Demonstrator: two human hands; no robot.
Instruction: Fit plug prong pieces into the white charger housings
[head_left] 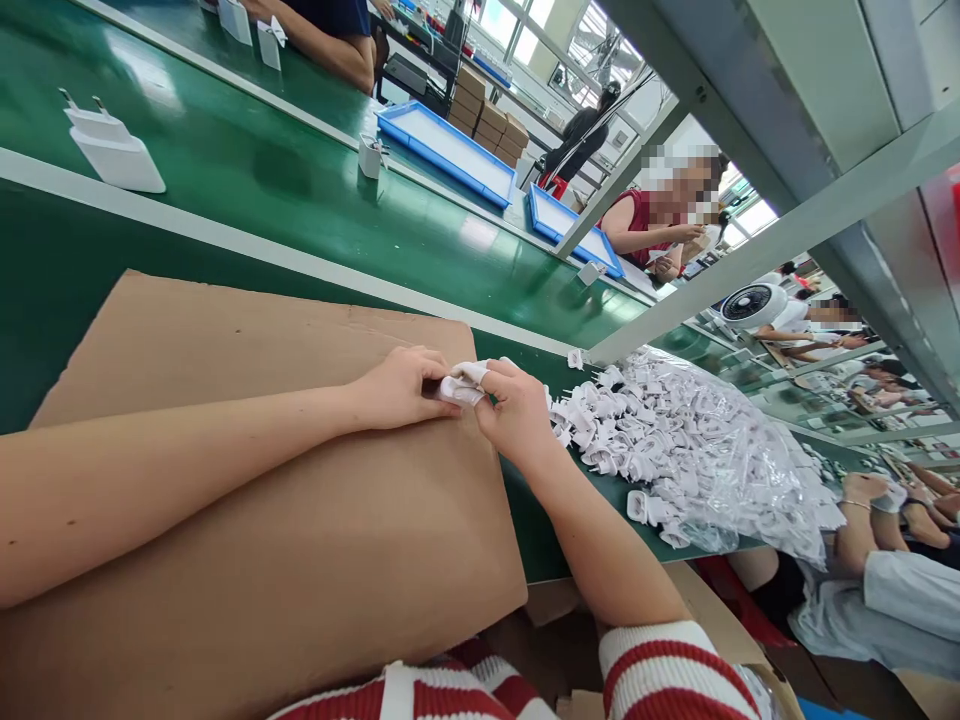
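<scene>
Over the right edge of a cardboard sheet [360, 500], both my hands meet at a small white plastic part [459, 391]. My left hand [401, 388] is closed, its thumb and fingers pinching the part's left end. From the other side my right hand [517, 408] is closed on it too, with white material around the fingertips that I cannot make out clearly. Fingers hide much of the part. Just beyond my right hand lies a large heap of white plastic parts [637, 420], partly covered by a clear plastic bag [750, 450].
A green conveyor belt [300, 220] runs past the cardboard, carrying a white plug adapter [112, 150] and several similar pieces. Blue trays [450, 155] stand along its far side. A metal frame post [645, 320] rises beside the heap. Co-workers sit across and to the right.
</scene>
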